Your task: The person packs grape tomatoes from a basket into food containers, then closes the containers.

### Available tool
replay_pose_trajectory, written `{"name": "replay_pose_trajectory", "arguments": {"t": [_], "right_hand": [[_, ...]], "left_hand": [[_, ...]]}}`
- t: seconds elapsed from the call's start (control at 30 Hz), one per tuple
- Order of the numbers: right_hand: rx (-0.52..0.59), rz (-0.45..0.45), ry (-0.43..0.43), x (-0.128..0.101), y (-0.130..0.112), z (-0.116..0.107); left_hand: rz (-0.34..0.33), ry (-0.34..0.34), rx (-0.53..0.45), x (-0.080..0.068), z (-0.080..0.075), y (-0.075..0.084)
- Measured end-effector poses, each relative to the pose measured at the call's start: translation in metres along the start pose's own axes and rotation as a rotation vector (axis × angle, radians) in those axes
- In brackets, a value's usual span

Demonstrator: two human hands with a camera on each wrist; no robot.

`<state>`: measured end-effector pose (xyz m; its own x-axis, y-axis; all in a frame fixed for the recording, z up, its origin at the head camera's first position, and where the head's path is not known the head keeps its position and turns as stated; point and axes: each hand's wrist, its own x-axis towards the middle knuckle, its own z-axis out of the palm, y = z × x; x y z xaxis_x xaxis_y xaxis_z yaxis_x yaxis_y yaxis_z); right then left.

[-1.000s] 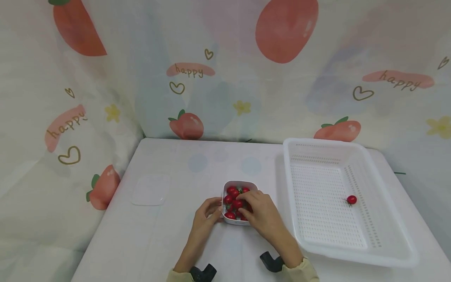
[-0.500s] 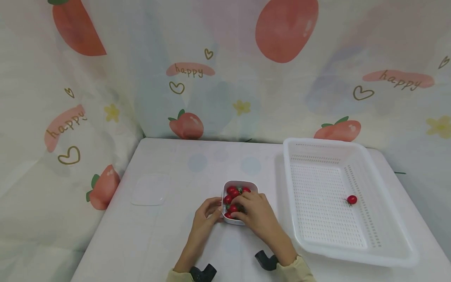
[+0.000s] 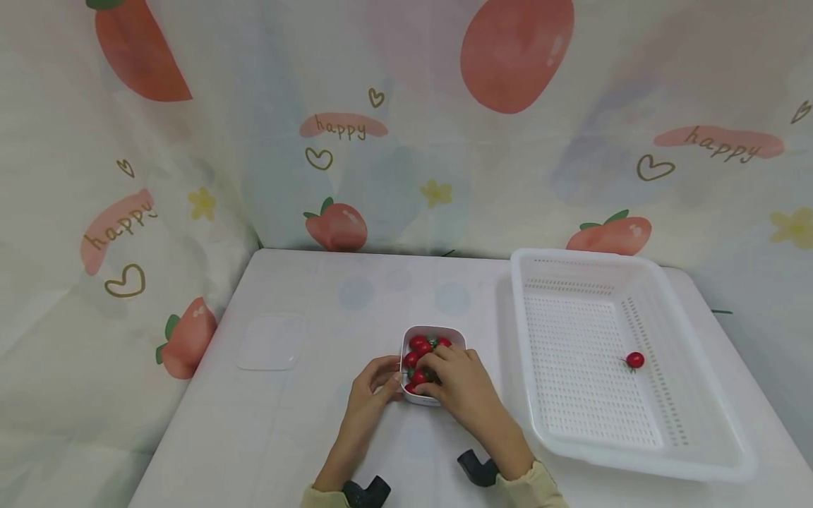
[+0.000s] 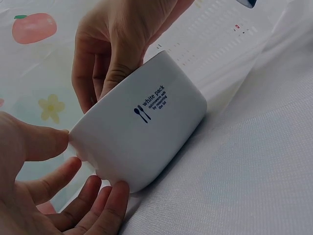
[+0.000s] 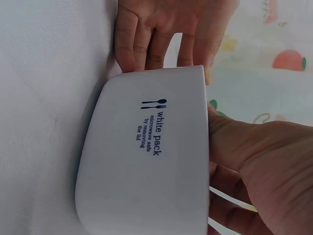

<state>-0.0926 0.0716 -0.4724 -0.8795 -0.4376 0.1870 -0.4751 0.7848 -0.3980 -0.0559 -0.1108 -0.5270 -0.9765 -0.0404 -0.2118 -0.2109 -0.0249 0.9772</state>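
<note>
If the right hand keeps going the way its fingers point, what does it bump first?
Probably the cherry tomatoes in the small white box: the right hand reaches into it, fingers on the pile. Depth is hard to judge.

White table [image 3: 317, 423] (cloth-covered, faint pale blue dots toward the far edge). Near the left edge, a clear plastic lid [image 3: 271, 342] lying flat. Close to the near edge, about mid-width, a small white container [image 3: 432, 333] of cherry tomatoes, printed "white pack" on its side wall. Along the right edge, a large white perforated basket [image 3: 641, 462] running from the far right corner almost to the near edge, well apart from the lid, near the container.
</note>
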Motion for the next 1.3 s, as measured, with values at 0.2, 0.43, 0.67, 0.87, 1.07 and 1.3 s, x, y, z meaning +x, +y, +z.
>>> {"name": "replay_pose_trajectory", "arguments": {"t": [0.2, 0.43, 0.67, 0.87, 1.07, 1.3], "right_hand": [[-0.004, -0.018, 0.059, -0.004, -0.003, -0.007], [-0.019, -0.045, 0.121, -0.008, -0.007, -0.020], [0.049, -0.031, 0.130, -0.010, -0.007, -0.037], [0.192, 0.040, 0.074, -0.017, 0.004, -0.055], [0.212, 0.072, 0.114, -0.026, 0.024, -0.076], [0.165, 0.139, 0.143, -0.042, 0.046, -0.097]], "left_hand": [[0.001, 0.002, -0.007, 0.000, 0.000, -0.001], [0.002, 0.004, -0.009, 0.000, 0.000, -0.001], [-0.003, 0.017, -0.003, 0.000, 0.001, 0.000], [-0.011, 0.014, -0.006, 0.001, 0.001, 0.000], [-0.007, 0.017, -0.006, 0.000, 0.001, 0.000], [-0.006, 0.019, 0.019, -0.001, 0.002, 0.000]]}}
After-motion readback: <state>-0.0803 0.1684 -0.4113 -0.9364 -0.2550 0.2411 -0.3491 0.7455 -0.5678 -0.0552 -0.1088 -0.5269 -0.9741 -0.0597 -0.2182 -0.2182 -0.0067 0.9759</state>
